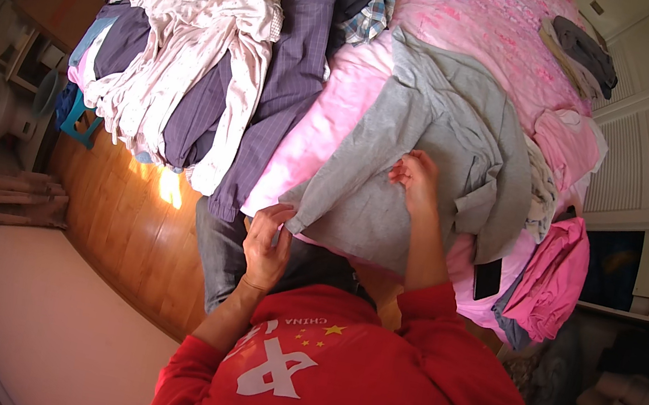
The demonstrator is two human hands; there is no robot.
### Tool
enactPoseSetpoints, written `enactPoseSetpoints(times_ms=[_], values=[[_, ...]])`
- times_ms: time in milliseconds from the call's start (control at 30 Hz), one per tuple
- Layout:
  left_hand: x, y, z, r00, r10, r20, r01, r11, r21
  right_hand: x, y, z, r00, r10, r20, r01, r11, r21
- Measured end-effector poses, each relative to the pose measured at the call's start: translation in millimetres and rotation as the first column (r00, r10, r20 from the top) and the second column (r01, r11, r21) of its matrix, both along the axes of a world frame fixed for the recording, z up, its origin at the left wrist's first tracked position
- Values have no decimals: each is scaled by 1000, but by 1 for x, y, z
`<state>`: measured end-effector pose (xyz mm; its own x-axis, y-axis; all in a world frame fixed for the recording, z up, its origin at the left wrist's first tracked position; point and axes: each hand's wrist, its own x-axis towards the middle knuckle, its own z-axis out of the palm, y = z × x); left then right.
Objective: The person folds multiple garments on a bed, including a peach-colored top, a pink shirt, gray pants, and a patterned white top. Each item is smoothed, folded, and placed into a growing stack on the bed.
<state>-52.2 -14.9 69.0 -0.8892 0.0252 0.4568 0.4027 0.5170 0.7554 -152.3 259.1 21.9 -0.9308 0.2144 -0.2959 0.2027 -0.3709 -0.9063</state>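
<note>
A grey long-sleeved top (444, 113) lies spread on the pink bedding (343, 95) in front of me. My left hand (267, 244) pinches the cuff of one of its sleeves at the near edge of the bed. Over the middle of the top is my right hand (417, 176), its fingers curled; whether they grip any fabric is unclear. Part of the other sleeve lies bunched and folded on the right of the top. A black phone (486, 280) rests by the bed's near edge, to the right of my right forearm.
Left on the bed, pale printed pajamas (199, 24) lie over dark striped clothing (302, 36). Bright pink clothing (552, 275) and a light pink garment (563, 143) lie at the right edge. Folded dark clothes (586, 50) sit farther back. A blue stool (78, 120) stands on the wooden floor (120, 218).
</note>
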Motion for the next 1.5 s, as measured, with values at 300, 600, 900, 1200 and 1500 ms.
enactPoseSetpoints(times_ms=[300,600,900,1200,1500], values=[[3,4,-7,998,-29,-48,24,994,-103,5,14,1,999,-33,40,34,999,-11],[10,10,-7,989,-142,-41,131,972,-197,12,1,-2,974,27,225,-66,984,167],[5,22,3,968,-230,-103,194,941,-277,17,-34,7,971,63,230,-147,917,371],[1,17,-2,920,-378,-105,343,905,-252,26,-20,-12,995,-96,31,82,953,292],[5,23,-12,832,-545,109,552,788,-273,17,16,10,987,-147,71,78,808,583]])
